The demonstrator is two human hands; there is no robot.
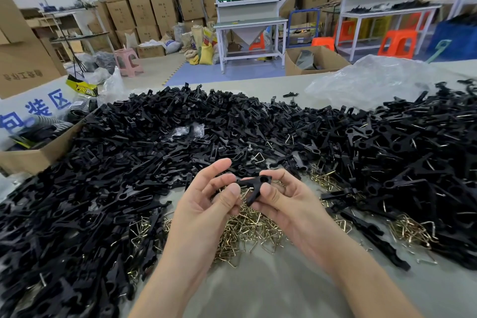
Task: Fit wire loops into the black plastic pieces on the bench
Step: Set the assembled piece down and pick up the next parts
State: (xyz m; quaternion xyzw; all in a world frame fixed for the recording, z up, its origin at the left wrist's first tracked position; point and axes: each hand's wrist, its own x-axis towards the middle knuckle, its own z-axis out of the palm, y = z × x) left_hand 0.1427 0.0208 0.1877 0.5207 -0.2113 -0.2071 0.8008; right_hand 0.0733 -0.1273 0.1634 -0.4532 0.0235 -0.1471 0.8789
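Both hands meet above the bench centre on one black plastic piece [254, 184]. My right hand [281, 199] pinches its wide end, which has a round hole, between thumb and fingers. My left hand [209, 201] pinches the narrow end with thumb and curled fingers, its index finger held straight. A brass wire loop [245, 192] shows just under the piece at my left fingertips; whether it sits in the piece is unclear. Beneath the hands lies a heap of brass wire loops [247, 230].
A large mound of black plastic pieces [129, 162] covers the bench left and back. Another pile with wires fitted [402, 162] lies at right. A cardboard box [38, 155] stands at the left edge, crumpled clear plastic [374, 80] at back right. Bare bench surface [271, 286] lies nearest me.
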